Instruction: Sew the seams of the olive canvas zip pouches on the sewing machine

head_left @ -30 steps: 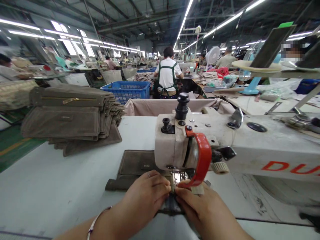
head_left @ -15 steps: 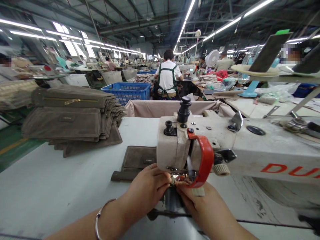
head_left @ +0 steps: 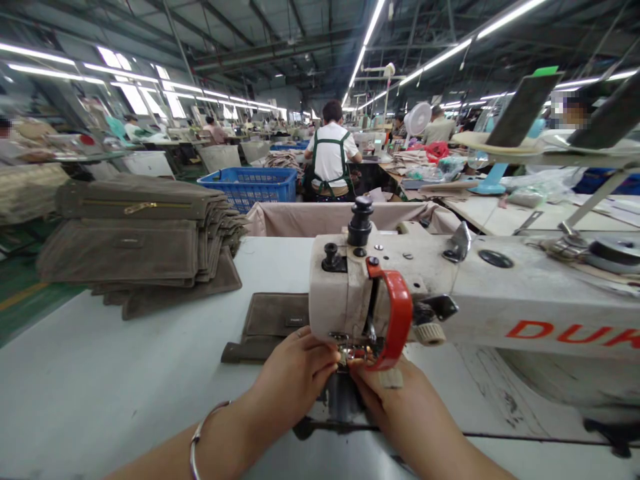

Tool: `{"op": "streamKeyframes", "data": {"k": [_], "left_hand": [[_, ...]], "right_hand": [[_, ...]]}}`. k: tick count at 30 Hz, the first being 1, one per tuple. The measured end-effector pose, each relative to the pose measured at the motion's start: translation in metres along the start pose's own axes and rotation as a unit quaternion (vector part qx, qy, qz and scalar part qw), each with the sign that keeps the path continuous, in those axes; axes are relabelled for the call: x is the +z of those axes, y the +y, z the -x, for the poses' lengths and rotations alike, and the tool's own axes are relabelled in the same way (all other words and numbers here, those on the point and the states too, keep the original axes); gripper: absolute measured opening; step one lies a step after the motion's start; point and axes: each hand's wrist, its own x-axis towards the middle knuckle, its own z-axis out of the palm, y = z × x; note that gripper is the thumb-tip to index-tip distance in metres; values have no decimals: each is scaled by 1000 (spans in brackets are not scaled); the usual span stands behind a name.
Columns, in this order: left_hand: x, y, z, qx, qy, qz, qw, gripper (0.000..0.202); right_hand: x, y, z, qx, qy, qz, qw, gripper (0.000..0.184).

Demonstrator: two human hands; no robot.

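Observation:
A white sewing machine (head_left: 450,293) with a red guard (head_left: 397,320) stands on the grey table (head_left: 100,373). A brown fabric piece (head_left: 273,323) lies under its head and runs to the left. My left hand (head_left: 295,380), fingers curled, presses the fabric just left of the needle. My right hand (head_left: 400,407) pinches the same fabric just right of the needle, below the red guard. The fingertips of both hands nearly meet at the presser foot (head_left: 350,350). The needle area is partly hidden by the machine head.
A stack of brown zippered fabric pieces (head_left: 145,233) sits at the table's back left. A blue crate (head_left: 250,183) and a beige cloth bin (head_left: 340,217) stand behind the table. A person in a green apron (head_left: 330,153) works farther back. Thread spools stand at the right.
Both hands have crept forward towards the needle with the fabric, and the fabric's visible left part has shifted slightly away. The view has tilted down a little.

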Motion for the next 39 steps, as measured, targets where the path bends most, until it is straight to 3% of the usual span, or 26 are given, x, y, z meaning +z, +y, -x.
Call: {"op": "streamKeyframes", "data": {"k": [19, 32, 33, 37, 39], "left_hand": [[0, 1, -1, -26, -8, -4, 1000, 16], [-9, 0, -6, -28, -65, -8, 997, 13], [-13, 2, -5, -27, -77, -11, 997, 19], [-38, 17, 25, -21, -160, -79, 984, 83], [-49, 28, 56, -7, -210, -120, 970, 71]], "right_hand": [[-6, -3, -7, -18, 24, 1, 1000, 26], [-9, 0, -7, -8, 18, -30, 999, 29], [-13, 2, -7, -12, 18, -39, 999, 30], [-38, 13, 10, -31, 15, -14, 999, 30], [-45, 23, 33, -61, -5, 11, 998, 28]]}}
